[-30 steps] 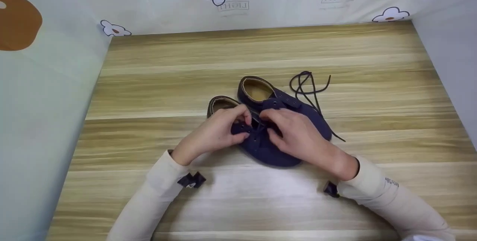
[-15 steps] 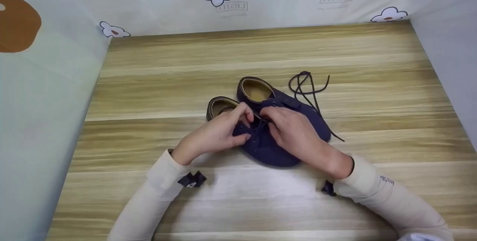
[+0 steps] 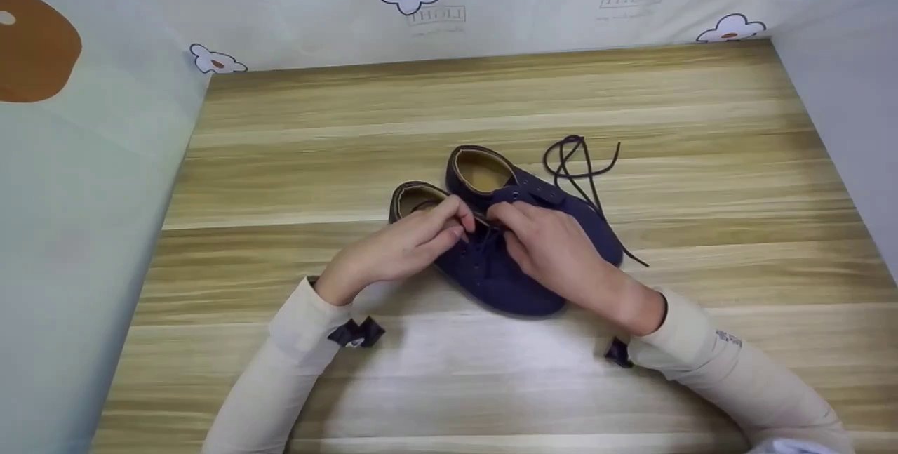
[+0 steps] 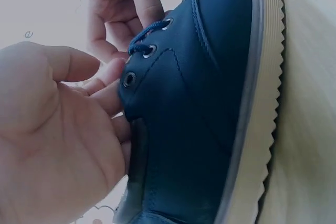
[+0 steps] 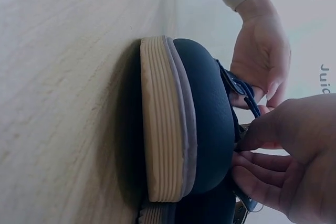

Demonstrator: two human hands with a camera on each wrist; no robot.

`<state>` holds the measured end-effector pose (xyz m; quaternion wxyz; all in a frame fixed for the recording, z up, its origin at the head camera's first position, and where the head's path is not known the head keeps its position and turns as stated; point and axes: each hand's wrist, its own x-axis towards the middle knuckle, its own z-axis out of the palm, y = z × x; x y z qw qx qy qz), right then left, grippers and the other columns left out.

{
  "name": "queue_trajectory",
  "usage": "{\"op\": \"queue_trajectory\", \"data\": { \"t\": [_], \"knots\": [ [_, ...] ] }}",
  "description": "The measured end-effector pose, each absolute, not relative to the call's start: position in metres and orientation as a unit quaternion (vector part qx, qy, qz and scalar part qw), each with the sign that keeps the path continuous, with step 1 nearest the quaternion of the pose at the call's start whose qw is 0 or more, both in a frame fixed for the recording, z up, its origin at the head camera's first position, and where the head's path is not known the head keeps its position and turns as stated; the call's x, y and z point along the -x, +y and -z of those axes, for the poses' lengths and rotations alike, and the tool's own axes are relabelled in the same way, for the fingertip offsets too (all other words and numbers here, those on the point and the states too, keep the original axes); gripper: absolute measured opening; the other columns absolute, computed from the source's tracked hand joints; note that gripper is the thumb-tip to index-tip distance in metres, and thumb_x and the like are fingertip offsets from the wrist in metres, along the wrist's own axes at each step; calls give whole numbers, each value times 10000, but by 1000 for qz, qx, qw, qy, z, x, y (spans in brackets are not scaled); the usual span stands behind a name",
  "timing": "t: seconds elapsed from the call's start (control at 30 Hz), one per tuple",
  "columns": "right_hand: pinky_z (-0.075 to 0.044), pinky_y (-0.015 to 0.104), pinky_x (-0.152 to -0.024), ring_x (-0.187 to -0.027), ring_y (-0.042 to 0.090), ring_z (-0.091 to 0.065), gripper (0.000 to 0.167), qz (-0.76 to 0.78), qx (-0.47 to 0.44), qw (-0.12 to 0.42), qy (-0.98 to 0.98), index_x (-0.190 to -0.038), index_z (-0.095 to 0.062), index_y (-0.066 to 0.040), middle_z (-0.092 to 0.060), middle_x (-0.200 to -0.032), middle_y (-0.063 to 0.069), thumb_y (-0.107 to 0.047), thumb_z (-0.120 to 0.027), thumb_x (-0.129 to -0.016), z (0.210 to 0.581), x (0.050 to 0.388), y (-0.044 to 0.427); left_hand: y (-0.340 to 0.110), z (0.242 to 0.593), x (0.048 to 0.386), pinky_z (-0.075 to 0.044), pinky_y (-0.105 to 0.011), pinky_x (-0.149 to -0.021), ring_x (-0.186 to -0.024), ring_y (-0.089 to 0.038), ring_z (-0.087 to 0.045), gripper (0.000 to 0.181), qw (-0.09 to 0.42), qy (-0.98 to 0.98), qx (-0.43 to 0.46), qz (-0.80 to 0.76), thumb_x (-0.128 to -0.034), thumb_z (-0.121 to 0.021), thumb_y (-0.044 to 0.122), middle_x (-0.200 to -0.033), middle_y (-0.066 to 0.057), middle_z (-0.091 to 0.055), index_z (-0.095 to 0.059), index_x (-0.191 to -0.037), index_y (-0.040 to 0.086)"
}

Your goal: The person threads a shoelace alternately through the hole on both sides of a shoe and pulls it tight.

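Your right hand (image 3: pixel 553 245) pinches the near shoe (image 3: pixel 515 285); left hand's (image 3: pixel 410 242) thumb apart, fingers touching flap (image 4: pixel 152 80). Best: brace flap, feed lace (image 4: pixel 139 35) evenly.

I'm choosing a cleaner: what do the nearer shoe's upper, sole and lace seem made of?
Upper: probably leather or imitation leather, smooth with a soft sheen and stitched seams.
Sole: likely rubber or foam, matte tan, ribbed with a toothed edge.
Lace: apparently textile cord, its woven texture showing.
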<state>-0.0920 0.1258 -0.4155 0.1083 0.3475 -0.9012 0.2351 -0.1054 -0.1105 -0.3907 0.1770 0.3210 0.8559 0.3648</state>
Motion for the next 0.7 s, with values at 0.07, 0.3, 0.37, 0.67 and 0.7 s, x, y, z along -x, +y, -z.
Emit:
{"op": "queue_trajectory", "data": {
  "t": [0.07,0.3,0.37,0.67,0.7],
  "knots": [
    [-527,331,-621,-729,160,-632,303,-234,-348,110,-901,-1156,-595,-157,-676,-896,-2,-27,-610,-883,416,92,126,-111,392,105,-469,-324,-872,-937,-149,-573,153,174,857,-312,-371,-1037,-416,169,-1010,-36,-646,-512,-1147,124],
    [-548,347,-636,-760,196,-664,285,-217,-346,127,-904,-1153,-573,-142,-674,-922,6,-32,-598,-891,419,92,125,-111,396,105,-482,-392,-973,-1053,-200,-607,203,115,882,-298,-345,-1025,-397,135,-1086,-66,-662,-580,-1104,97],
    [-549,342,-633,-755,196,-663,281,-214,-346,131,-904,-1156,-573,-142,-671,-915,6,-34,-592,-896,419,92,125,-112,396,105,-475,-396,-991,-1068,-211,-604,226,103,887,-300,-336,-1016,-403,117,-1078,-69,-663,-618,-1079,84],
    [-548,342,-622,-750,197,-657,281,-209,-346,128,-906,-1159,-576,-147,-664,-906,5,-43,-594,-899,419,91,124,-115,395,103,-436,-377,-922,-1016,-243,-488,234,54,908,-298,-289,-983,-515,141,-1030,-91,-537,-714,-1066,49],
    [-549,344,-625,-752,199,-658,278,-210,-345,129,-906,-1157,-577,-145,-664,-906,7,-45,-598,-899,420,91,124,-115,394,103,-436,-371,-904,-1003,-240,-478,229,55,910,-298,-281,-981,-523,147,-1017,-85,-527,-721,-1044,50]
  ]
}}
